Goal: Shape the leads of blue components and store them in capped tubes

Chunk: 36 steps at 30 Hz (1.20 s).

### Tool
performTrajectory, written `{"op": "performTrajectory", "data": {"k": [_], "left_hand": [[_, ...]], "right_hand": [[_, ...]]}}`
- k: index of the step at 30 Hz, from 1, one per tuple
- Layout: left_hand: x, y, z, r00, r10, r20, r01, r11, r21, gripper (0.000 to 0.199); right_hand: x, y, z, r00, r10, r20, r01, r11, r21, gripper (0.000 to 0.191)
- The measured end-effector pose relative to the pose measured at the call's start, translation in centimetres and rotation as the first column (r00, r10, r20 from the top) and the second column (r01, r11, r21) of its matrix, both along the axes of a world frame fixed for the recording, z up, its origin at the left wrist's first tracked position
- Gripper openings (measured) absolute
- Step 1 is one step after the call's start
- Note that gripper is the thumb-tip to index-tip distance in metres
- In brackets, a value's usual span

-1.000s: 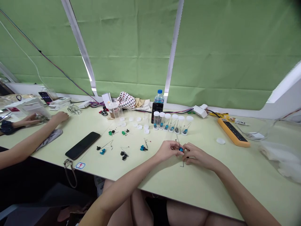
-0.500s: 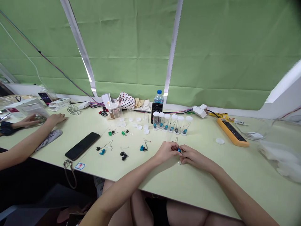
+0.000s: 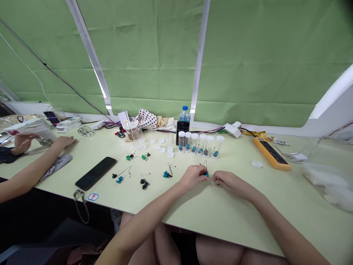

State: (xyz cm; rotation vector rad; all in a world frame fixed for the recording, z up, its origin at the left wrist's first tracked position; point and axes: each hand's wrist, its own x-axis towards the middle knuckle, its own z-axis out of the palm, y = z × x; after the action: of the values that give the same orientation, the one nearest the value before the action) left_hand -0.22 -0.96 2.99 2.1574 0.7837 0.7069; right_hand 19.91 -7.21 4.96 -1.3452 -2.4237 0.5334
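Between the thumb and fingers of my left hand (image 3: 193,177) is a small blue part with a bent dark wire (image 3: 206,174), the wire standing up above the fingertips. My right hand (image 3: 233,184) is a short way to its right, fingers pinched together. Something thin and pale seems to be at its fingertips, too small to name. Behind both hands, clear capped tubes (image 3: 194,144) stand in a row with similar blue and dark parts inside. To the left lie loose wired parts: blue (image 3: 166,174), black (image 3: 144,184) and green (image 3: 129,157).
White caps (image 3: 162,150) lie left of the tubes; one white disc (image 3: 257,164) lies by the orange power strip (image 3: 271,154). A phone (image 3: 183,129) leans on a bottle (image 3: 185,113). A black phone (image 3: 96,173) lies left, near another person's arm (image 3: 35,167).
My right hand has drawn away to the right from the blue part, opening a gap between the hands. My left hand keeps hold of it. The other person's far hand has shifted.
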Motion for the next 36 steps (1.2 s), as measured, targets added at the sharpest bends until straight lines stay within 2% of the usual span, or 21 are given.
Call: {"op": "performTrajectory", "data": {"k": [3, 7, 12, 17, 20, 25, 28, 31, 34, 36], "left_hand": [[0.2, 0.1, -0.4, 0.997, -0.029, -0.067, 0.033, 0.998, 0.052, 0.017], [0.4, 0.2, -1.1, 0.988, -0.062, -0.139, 0.074, 0.994, 0.083, 0.013], [0.5, 0.3, -1.4, 0.985, -0.046, -0.166, 0.067, 0.991, 0.120, 0.012], [0.7, -0.1, -1.2, 0.963, 0.020, -0.271, 0.029, 0.984, 0.176, 0.015], [0.8, -0.2, -1.2, 0.932, 0.076, -0.354, 0.006, 0.974, 0.226, 0.016], [0.7, 0.1, -1.2, 0.898, 0.087, -0.432, 0.068, 0.941, 0.333, 0.017], [0.2, 0.2, -1.1, 0.906, 0.125, -0.405, 0.067, 0.902, 0.427, 0.031], [-0.4, -0.1, -0.8, 0.944, 0.163, -0.286, 0.007, 0.858, 0.513, 0.045], [-0.6, -0.7, -0.6, 0.975, 0.129, -0.181, -0.011, 0.841, 0.541, 0.045], [-0.4, -1.1, -0.7, 0.985, 0.084, -0.151, 0.007, 0.854, 0.520, 0.043]], "right_hand": [[1.6, 0.3, 0.6, 0.981, -0.077, -0.175, 0.070, 0.996, -0.050, 0.019], [2.8, 1.0, 0.0, 0.934, -0.201, -0.295, 0.191, 0.980, -0.063, 0.021], [3.1, 1.7, -1.3, 0.931, -0.263, -0.254, 0.247, 0.965, -0.091, 0.026], [2.9, 2.0, -1.7, 0.948, -0.290, -0.129, 0.284, 0.957, -0.064, 0.024], [2.6, 2.0, -1.6, 0.971, -0.231, -0.053, 0.229, 0.972, -0.054, 0.024], [2.3, 2.0, -1.4, 0.987, -0.158, -0.037, 0.154, 0.984, -0.086, 0.025], [2.3, 1.9, -1.4, 0.989, -0.145, -0.036, 0.142, 0.987, -0.068, 0.025], [2.2, 1.9, -1.6, 0.992, -0.127, -0.027, 0.126, 0.991, -0.033, 0.024], [2.0, 2.0, -1.9, 0.994, -0.106, -0.001, 0.106, 0.994, 0.007, 0.025], [2.0, 2.0, -2.2, 0.995, -0.095, 0.010, 0.095, 0.995, 0.028, 0.025]]}}
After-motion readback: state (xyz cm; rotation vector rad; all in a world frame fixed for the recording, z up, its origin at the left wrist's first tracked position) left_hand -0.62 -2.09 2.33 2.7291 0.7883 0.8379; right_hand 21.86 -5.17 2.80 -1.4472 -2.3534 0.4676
